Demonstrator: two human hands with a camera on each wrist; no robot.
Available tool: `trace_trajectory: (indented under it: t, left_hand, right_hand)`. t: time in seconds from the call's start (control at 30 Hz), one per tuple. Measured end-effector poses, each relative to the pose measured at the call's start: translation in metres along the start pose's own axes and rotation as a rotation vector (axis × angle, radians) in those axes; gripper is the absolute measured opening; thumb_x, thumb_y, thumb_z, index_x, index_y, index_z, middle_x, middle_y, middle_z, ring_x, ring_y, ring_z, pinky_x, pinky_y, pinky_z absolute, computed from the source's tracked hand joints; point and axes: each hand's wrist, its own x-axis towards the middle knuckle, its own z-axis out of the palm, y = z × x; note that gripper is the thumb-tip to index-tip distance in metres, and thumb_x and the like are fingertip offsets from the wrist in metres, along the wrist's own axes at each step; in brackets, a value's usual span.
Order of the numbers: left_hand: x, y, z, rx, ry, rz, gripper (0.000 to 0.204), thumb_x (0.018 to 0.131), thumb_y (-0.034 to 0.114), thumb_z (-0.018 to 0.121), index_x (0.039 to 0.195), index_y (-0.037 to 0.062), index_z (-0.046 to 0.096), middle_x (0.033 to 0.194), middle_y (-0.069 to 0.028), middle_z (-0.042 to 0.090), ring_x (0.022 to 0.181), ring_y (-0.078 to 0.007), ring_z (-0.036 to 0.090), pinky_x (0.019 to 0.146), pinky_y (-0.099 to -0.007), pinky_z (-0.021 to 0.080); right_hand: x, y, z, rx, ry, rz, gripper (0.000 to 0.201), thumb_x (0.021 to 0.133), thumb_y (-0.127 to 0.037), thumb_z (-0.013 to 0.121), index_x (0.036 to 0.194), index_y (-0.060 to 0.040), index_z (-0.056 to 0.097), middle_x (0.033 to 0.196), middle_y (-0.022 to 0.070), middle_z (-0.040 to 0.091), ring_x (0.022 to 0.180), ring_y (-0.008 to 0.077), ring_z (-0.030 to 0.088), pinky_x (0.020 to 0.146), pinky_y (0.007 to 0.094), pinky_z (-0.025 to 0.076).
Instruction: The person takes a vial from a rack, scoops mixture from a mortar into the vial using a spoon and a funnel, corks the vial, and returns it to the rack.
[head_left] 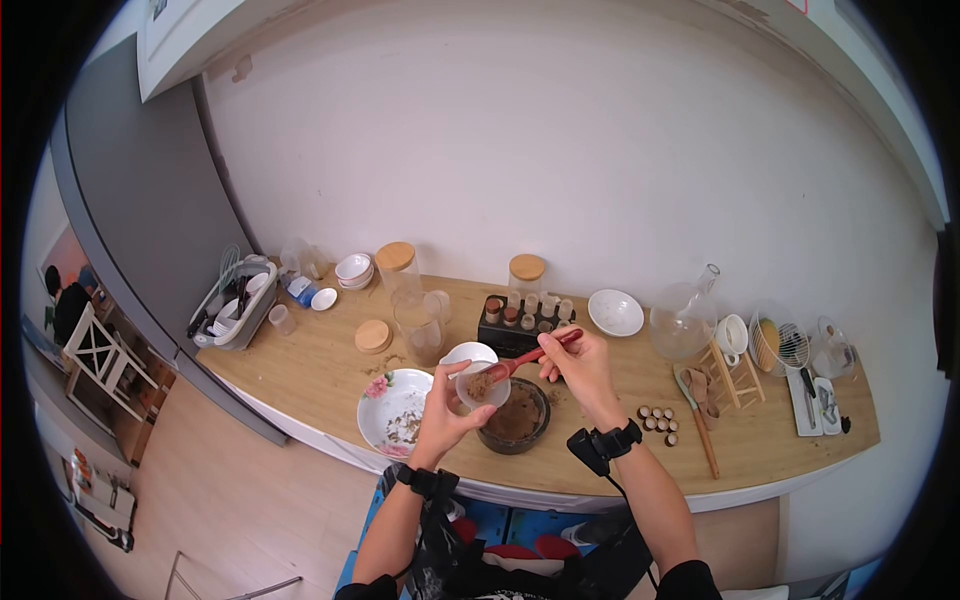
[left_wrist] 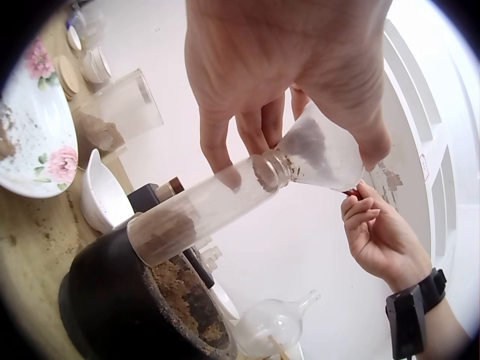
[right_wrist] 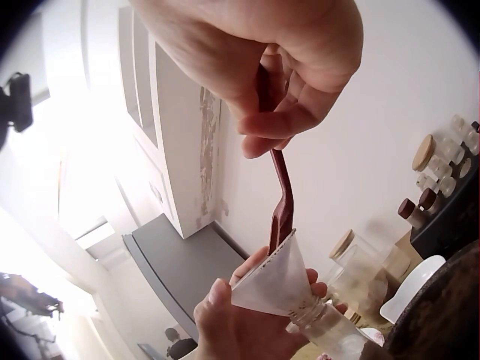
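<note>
A clear funnel (right_wrist: 274,281) lies left and near of the right hand (head_left: 583,370), which pinches a red spoon (head_left: 530,357) pointing at its mouth, long axis slanting left and near. The left hand (head_left: 448,412), nearer, grips the funnel, which narrows down into a clear tube (left_wrist: 217,199) sharing its axis.

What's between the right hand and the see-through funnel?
A red scoop. The right wrist view shows it reaching from the right hand's fingers down to the see-through funnel's mouth.
</note>
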Motion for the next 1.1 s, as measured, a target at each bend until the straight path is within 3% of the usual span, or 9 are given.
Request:
trace_trajectory:
  t: [0.6,0.8,1.0,1.1]
  left_hand:
    - [0.0,-0.001,0.001,-0.014,0.011,0.004,0.076,0.071,0.014,0.081,0.129,0.0053,0.033,0.12,-0.0219,0.056,0.113,-0.0259,0.056,0.097,-0.0375,0.044]
    - [-0.001,-0.004,0.0,-0.012,0.031,0.03,0.073,0.072,0.016,0.081,0.128,0.0031,0.036,0.116,-0.0188,0.06,0.106,-0.0231,0.059,0.094,-0.036,0.046]
    - [0.0,-0.003,0.001,-0.01,0.027,0.015,0.074,0.072,0.015,0.081,0.129,0.0033,0.035,0.115,-0.0185,0.06,0.105,-0.022,0.059,0.093,-0.0352,0.047]
    - [-0.001,-0.001,0.001,-0.017,0.043,0.009,0.074,0.072,0.013,0.081,0.129,0.0036,0.035,0.113,-0.017,0.06,0.105,-0.021,0.059,0.092,-0.0347,0.047]
  right_hand:
    - [-0.012,-0.011,0.005,-0.031,-0.088,-0.099,0.011,0.089,-0.01,0.065,0.09,0.0008,0.062,0.074,0.0046,0.063,0.061,0.0089,0.061,0.052,0.0212,0.047]
    - [-0.02,-0.009,0.009,-0.207,-0.2,-0.169,0.01,0.089,-0.009,0.064,0.092,0.0007,0.063,0.077,0.004,0.065,0.063,0.0077,0.062,0.054,0.0205,0.047]
    - [-0.021,-0.007,0.005,-0.183,-0.2,-0.141,0.009,0.088,-0.008,0.064,0.092,0.0004,0.063,0.078,0.0039,0.065,0.064,0.0082,0.062,0.053,0.0208,0.047]
    - [-0.021,-0.017,-0.003,0.028,-0.048,-0.18,0.011,0.09,-0.009,0.063,0.094,0.0012,0.061,0.077,0.006,0.063,0.062,0.0101,0.062,0.053,0.0206,0.047]
